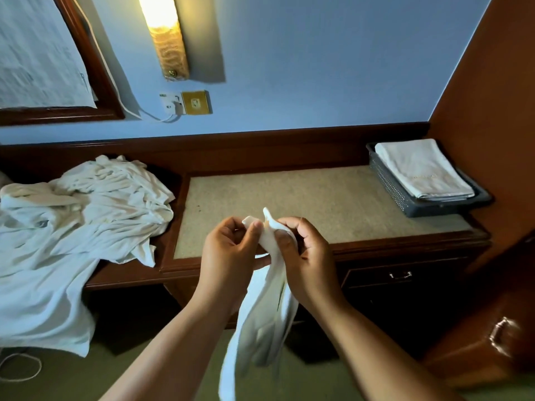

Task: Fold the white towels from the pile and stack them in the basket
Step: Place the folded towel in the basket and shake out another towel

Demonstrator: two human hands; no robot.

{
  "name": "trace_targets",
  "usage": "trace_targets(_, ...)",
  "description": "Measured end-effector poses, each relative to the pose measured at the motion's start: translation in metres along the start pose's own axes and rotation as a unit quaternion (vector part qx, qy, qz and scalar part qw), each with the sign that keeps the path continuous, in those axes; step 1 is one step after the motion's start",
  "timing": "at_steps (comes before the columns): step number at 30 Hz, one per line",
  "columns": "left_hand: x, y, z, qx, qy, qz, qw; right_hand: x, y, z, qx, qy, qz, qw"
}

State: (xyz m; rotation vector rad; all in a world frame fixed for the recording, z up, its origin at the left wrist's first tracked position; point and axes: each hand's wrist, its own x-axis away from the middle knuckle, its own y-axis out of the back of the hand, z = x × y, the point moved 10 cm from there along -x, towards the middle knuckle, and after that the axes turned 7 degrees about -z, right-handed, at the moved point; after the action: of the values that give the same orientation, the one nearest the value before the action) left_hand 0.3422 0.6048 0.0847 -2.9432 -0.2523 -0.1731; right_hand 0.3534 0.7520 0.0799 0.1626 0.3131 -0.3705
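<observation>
Both hands, the left hand and right hand, are pinching one hanging towel near its top, and should be sliding apart to find the corners.

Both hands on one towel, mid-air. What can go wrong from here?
1. The left hand and right hand pinch only the bunched top of the towel; the rest hangs below the desk edge and may brush the floor.
2. Held bunched like this, its corners are hidden, so the fold may come out skewed.
3. The pile drapes over the desk's left side; tugging out the next towel could pull it off.
</observation>
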Motion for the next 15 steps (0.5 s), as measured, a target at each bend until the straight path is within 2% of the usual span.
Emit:
trace_targets(5, 0.003, 0.003, -0.004, 0.026, -0.022, 0.0, 0.999, 0.002, 0.002, 0.008, -0.015, 0.017, 0.008, 1.0)
trace_targets(11, 0.012, -0.012, -0.001, 0.079, 0.02, 0.119, 0.99, -0.005, 0.01, 0.016, -0.031, 0.03, 0.045, 0.998)
trace_targets(15, 0.011, -0.017, -0.019, -0.056, -0.108, 0.125, 0.985, -0.005, 0.021, 0.031, -0.046, 0.065, 0.056, 0.995)
